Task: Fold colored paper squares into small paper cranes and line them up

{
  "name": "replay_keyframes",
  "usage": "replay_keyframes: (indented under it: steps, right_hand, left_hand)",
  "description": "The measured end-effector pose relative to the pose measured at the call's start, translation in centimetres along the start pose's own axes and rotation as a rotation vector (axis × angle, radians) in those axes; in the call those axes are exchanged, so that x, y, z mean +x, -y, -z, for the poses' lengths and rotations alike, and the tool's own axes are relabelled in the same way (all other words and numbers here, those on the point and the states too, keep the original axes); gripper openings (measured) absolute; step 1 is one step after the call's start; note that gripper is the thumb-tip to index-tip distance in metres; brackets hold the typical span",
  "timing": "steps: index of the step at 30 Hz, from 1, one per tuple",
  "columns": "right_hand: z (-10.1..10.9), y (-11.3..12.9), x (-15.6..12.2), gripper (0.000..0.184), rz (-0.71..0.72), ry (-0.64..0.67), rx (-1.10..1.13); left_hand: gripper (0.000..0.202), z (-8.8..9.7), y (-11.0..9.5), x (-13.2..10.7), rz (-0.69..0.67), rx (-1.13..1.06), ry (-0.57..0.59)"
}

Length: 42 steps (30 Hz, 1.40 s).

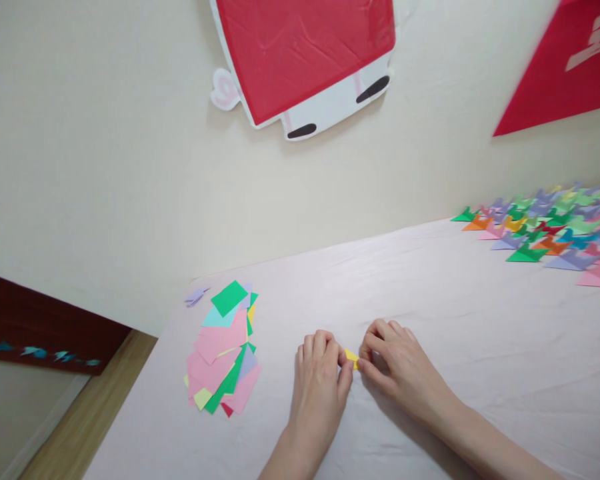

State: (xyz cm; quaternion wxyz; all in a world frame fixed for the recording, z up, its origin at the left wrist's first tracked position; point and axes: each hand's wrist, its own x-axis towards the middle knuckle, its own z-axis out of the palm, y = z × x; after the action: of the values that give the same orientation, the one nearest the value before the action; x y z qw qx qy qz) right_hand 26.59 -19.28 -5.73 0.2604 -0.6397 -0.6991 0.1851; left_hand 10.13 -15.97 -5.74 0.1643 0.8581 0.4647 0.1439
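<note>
A small folded piece of yellow paper [351, 359] lies low over the pale tabletop, between my two hands. My left hand [321, 373] has its thumb and forefinger closed on the paper's left end. From the other side, the thumb and fingertips of my right hand [393, 360] pinch its right end. Fingers cover much of the paper, so its full shape is hidden. Left of my left hand lies a loose pile of coloured paper sheets [217, 367] in pink, green, yellow, lilac and light blue.
Rows of folded coloured paper figures [550, 230] stand at the back right of the table [410, 287]. A small lilac folded paper [196, 297] lies near the back left corner. Behind the table rises a wall [130, 167] with a red and white decoration [310, 53].
</note>
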Motion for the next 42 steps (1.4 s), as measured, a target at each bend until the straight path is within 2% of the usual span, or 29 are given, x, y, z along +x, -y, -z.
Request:
replay_keyframes:
  steps: [11,18,28,32,36,42]
  right_hand:
    - [0.0,-0.1,-0.1,0.012,-0.003,-0.017,0.012]
    - [0.3,-1.1,0.1,0.009,-0.034,-0.05,0.196]
    - [-0.6,0.4,0.0,0.013,-0.062,-0.045,0.033]
    - [-0.4,-0.1,-0.2,0.015,-0.035,-0.03,0.039]
    - [0.0,-0.9,-0.7,0.022,0.052,0.01,0.117]
    - [0.4,-1.5,-1.2,0.019,0.086,0.033,0.151]
  left_hand:
    - [0.014,-0.1,0.0,0.0,0.002,-0.014,-0.017]
    - [0.014,-0.1,0.0,0.1,0.018,-0.016,-0.016]
    - [0.011,-0.2,0.3,-0.1,0.012,-0.065,-0.029]
    - [0.01,-0.2,0.4,-0.1,0.023,-0.1,-0.035]
    - [0.012,-0.3,0.5,-0.1,0.032,-0.109,-0.037]
    - [0.014,-0.2,0.4,0.0,0.037,-0.121,-0.021]
